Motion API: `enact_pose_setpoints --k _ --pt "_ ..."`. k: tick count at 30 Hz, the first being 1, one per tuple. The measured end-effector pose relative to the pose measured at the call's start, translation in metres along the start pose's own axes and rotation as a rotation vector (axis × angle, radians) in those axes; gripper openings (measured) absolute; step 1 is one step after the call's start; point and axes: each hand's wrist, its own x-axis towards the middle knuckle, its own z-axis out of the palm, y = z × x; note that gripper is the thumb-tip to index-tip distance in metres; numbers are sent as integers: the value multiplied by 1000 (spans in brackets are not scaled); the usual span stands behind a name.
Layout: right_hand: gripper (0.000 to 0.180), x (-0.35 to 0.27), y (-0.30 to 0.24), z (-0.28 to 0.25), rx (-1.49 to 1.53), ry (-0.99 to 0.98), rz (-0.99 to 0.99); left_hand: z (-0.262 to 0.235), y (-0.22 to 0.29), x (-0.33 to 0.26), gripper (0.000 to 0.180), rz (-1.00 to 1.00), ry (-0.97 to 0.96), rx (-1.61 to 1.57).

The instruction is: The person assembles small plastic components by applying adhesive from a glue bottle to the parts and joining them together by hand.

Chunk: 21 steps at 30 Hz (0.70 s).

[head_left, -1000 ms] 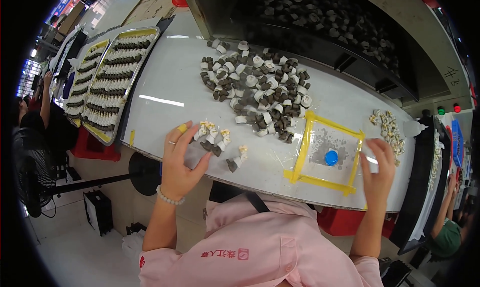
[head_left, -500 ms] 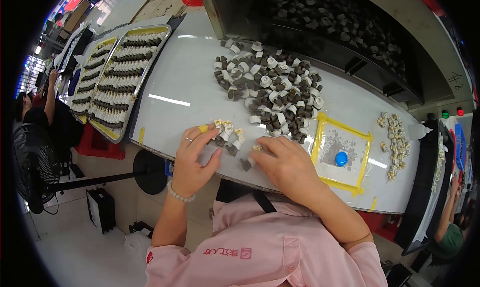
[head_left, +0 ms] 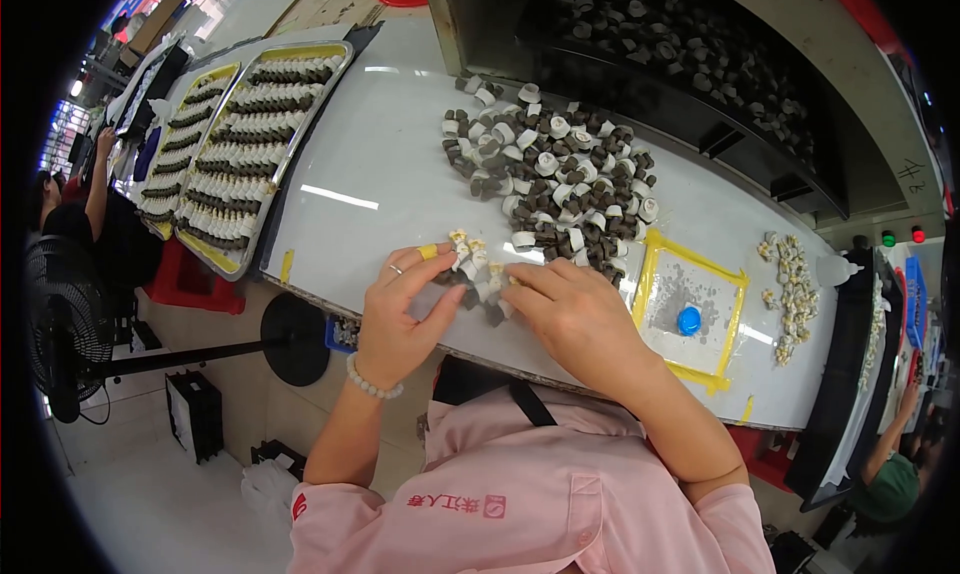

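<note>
Between my hands, near the table's front edge, a short row of small white-and-dark-grey parts with yellowish tops [head_left: 468, 258] lies close together. My left hand [head_left: 400, 319], with a yellow band on one finger and a bead bracelet at the wrist, is at the row's left end. Its thumb and index finger are apart, the fingertips beside the parts. On the other side, my right hand [head_left: 585, 319] pinches a similar small part [head_left: 495, 312] at the row's right end; its fingers partly cover it. A large heap of loose white-and-grey parts [head_left: 560, 174] lies just beyond.
At left, metal trays [head_left: 268, 189] hold rows of finished-looking parts. Rightward are a yellow-taped square [head_left: 665, 349] with a blue cap [head_left: 689, 321], a small pile of yellowish-white pieces [head_left: 795, 294] and a white bottle [head_left: 836, 269]. A dark-mouthed machine [head_left: 690, 104] stands behind; a fan [head_left: 70, 324] is left.
My right hand has brought its part leftward against the row. My left hand has shifted slightly right with the view, and the gap between the parts has narrowed.
</note>
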Motion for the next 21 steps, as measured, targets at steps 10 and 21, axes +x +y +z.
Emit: enact_pose_setpoints --k 10,21 --pt "23 -2 -2 8 6 68 23 0 -4 1 28 -15 -69 -25" --pt "20 2 -2 14 144 141 75 12 4 -8 61 60 -107 152"
